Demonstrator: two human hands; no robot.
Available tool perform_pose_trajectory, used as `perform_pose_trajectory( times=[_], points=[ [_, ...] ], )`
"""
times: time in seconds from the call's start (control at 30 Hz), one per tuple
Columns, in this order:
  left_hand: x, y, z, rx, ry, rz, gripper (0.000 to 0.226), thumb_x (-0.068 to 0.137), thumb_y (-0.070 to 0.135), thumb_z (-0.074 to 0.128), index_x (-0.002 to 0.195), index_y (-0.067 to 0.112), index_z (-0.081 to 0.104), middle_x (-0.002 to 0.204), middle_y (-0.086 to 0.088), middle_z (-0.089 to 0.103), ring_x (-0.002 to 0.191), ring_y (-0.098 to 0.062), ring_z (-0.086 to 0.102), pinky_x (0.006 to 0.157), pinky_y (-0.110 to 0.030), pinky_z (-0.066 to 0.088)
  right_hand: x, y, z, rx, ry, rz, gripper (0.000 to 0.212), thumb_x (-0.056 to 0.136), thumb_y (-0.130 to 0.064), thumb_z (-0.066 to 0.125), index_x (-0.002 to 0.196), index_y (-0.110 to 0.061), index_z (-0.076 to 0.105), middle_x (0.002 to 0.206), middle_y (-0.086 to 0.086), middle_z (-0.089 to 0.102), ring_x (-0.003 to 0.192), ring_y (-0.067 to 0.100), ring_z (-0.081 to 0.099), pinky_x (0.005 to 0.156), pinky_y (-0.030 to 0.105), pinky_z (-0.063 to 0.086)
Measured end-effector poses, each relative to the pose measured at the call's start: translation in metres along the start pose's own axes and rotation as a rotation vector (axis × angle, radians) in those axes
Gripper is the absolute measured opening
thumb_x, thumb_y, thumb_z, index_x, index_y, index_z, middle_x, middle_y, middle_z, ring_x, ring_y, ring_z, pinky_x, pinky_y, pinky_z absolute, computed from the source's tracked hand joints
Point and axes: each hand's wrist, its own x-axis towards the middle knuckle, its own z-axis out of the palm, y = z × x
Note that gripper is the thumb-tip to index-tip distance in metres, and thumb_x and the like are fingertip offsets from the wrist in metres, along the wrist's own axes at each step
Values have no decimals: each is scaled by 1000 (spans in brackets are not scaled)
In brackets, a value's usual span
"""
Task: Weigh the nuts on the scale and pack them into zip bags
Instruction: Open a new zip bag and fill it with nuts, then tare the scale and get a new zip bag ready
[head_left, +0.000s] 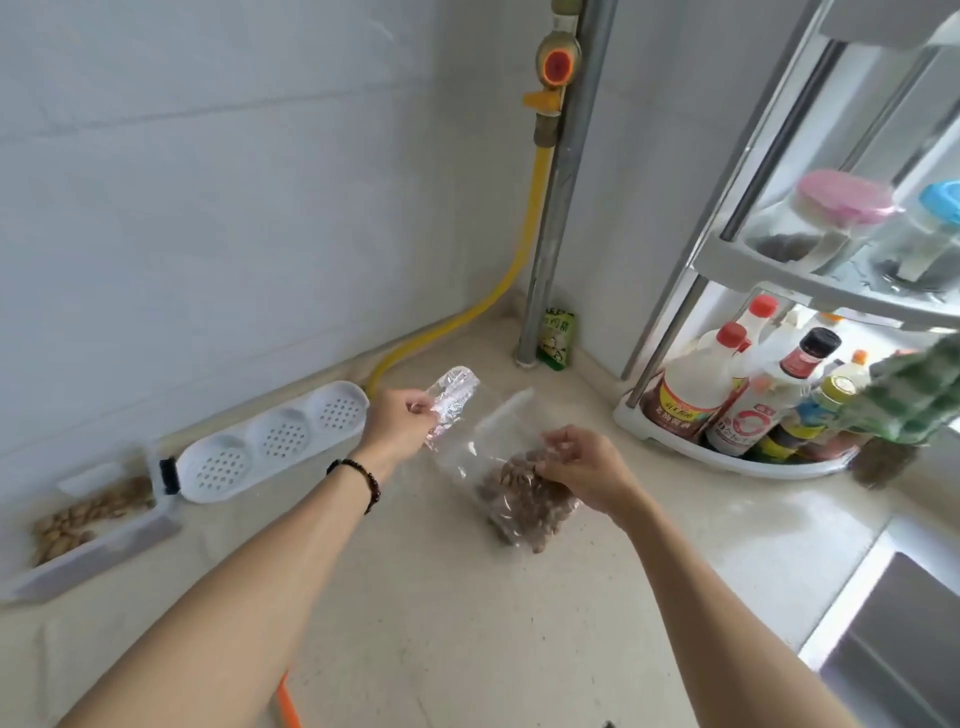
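Note:
A clear zip bag (498, 441) lies on the beige counter with a heap of brown nuts (519, 501) in its lower part. My left hand (397, 423) pinches a crinkled clear plastic piece (453, 402) at the bag's upper left. My right hand (582, 470) rests over the bag's right side, its curled fingers pinching the plastic above the nuts. A white container (93, 540) at the far left holds more pale nuts (88, 514). No scale is in view.
A white perforated lid (275, 441) with three round wells lies open beside the container. A yellow gas hose (519, 260) runs down the wall corner. A green packet (558, 338) leans by the pipe. A rack of sauce bottles (748, 395) stands at right, above a metal sink (893, 639).

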Motion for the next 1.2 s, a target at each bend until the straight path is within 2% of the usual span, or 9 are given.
perform_pose_trajectory(
  times=[0.13,0.2,0.33,0.47,0.57,0.63,0.9,1.1,1.2],
  points=[
    [28,-23,38,205,4,-3,30,75,2,62,60,24,48,70,0,57,63,-20,55,73,-35,58,21,30,10,-172,118,-49,36,86,-12,68,122,-18,67,116,3,67,94,19,61,78,25,48],
    [34,-31,51,305,32,11,31,74,2,57,54,17,39,66,-2,56,63,-22,47,60,-25,43,28,39,17,-263,161,-59,33,85,-12,66,117,-21,70,115,1,68,99,23,63,80,27,50],
    [41,-45,61,422,42,31,12,77,1,54,71,8,62,77,-12,68,76,-32,59,64,-33,48,36,49,27,-403,192,-121,8,85,-21,66,79,-25,70,93,9,62,85,29,56,74,36,46],
    [39,-49,62,618,-2,118,10,82,10,61,76,9,53,80,-8,61,85,-35,60,65,-37,44,36,45,25,-502,177,-128,27,89,-25,63,115,-20,70,119,8,61,110,31,52,91,40,47],
    [35,-53,55,784,-34,197,37,91,24,61,122,6,54,117,-13,56,114,-32,53,86,-38,46,38,39,27,-507,178,-126,20,89,-22,60,104,-17,71,112,8,61,107,31,53,85,37,47],
    [25,-61,42,832,3,259,50,92,29,60,135,8,46,129,-13,51,120,-31,48,93,-40,47,39,27,33,-490,201,-144,24,89,-22,60,109,-15,70,114,8,61,109,30,53,86,37,47],
    [-32,-119,-51,959,60,142,58,88,33,61,139,11,44,136,-9,47,124,-26,45,98,-37,42,51,-48,127,-406,-19,-340,40,94,-29,57,130,-12,58,126,11,57,119,27,52,92,35,47],
    [-44,-159,-89,1088,44,-36,82,87,49,58,151,14,20,155,-13,27,146,-29,18,118,-43,15,65,-65,186,-478,-105,-270,53,94,-37,56,137,-8,42,135,12,49,125,29,46,101,39,43],
    [-46,-170,-91,1144,74,-45,76,88,48,57,149,18,24,151,-7,36,144,-26,24,117,-53,5,71,-64,200,-621,-86,-245,60,90,-46,61,133,-9,41,134,11,49,125,29,43,100,41,42]
  ],
)
